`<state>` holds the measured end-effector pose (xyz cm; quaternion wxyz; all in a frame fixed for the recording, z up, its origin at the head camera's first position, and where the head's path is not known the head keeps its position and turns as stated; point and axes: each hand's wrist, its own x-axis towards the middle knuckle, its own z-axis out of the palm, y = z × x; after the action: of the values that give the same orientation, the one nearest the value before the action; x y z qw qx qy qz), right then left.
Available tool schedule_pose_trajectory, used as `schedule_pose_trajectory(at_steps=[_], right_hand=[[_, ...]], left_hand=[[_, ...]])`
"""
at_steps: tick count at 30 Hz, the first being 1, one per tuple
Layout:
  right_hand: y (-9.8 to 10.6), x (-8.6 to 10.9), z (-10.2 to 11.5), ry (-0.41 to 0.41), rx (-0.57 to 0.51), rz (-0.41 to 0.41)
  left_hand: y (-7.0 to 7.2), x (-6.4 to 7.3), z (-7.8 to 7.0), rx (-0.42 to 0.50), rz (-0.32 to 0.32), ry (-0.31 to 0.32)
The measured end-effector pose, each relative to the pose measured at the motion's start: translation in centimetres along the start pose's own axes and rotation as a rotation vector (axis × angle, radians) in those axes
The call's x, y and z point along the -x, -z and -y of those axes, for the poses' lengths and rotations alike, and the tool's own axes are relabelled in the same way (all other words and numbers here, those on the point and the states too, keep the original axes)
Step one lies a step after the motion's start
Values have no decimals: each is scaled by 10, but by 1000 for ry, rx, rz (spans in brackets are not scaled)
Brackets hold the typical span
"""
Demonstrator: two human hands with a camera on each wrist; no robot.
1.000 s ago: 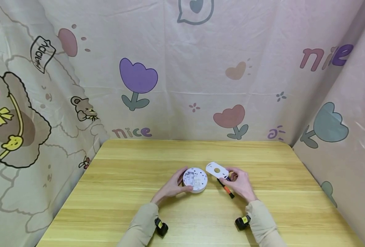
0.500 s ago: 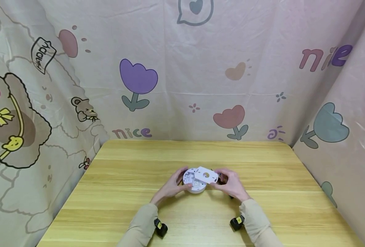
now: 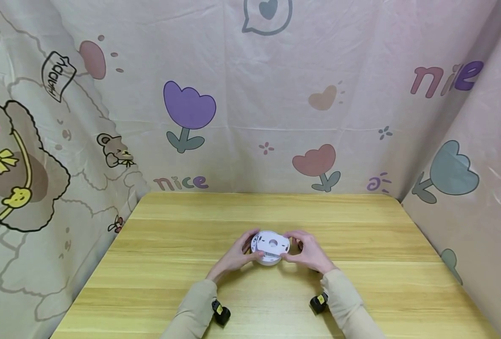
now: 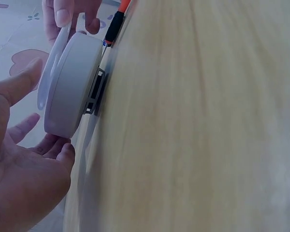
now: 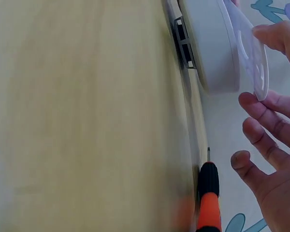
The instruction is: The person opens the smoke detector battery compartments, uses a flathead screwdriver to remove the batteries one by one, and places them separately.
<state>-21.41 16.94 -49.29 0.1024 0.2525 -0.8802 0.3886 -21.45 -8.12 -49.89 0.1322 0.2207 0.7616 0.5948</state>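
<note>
A round white smoke detector [image 3: 269, 262] sits near the middle of the table, its printed back facing up. My left hand [image 3: 235, 256] grips it from the left, thumb at the upper edge and fingers round the side. Over its back lies a white mounting plate [image 3: 265, 246] with a central hole, covering much of the print. My right hand [image 3: 311, 254] pinches the plate's right end between thumb and fingers. In the right wrist view, the plate [image 5: 259, 67] tilts away from the detector [image 5: 212, 48] at that end. A slotted grey part [image 4: 94, 92] shows under the detector.
An orange and black screwdriver [image 5: 209, 193] lies on the wooden table [image 3: 174, 273], right of the detector; my right hand mostly hides it in the head view. A printed curtain [image 3: 250, 141] stands behind the table and along both sides.
My right hand has moved left with the mounting plate, from beside the smoke detector to over its back. The left hand and the detector have stayed in place.
</note>
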Motion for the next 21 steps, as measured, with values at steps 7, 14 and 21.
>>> schedule_pose_trajectory(at_steps=[7,14,21], right_hand=[[-3,-6,3,54,12,27],[-7,-9,2,78,25,33],[-10,-8,1,69,33,43]], left_hand=[[-1,4,-11,29,9,-7],[-1,11,-29,24,11,9],[-4,10,-28,1,-10,-27]])
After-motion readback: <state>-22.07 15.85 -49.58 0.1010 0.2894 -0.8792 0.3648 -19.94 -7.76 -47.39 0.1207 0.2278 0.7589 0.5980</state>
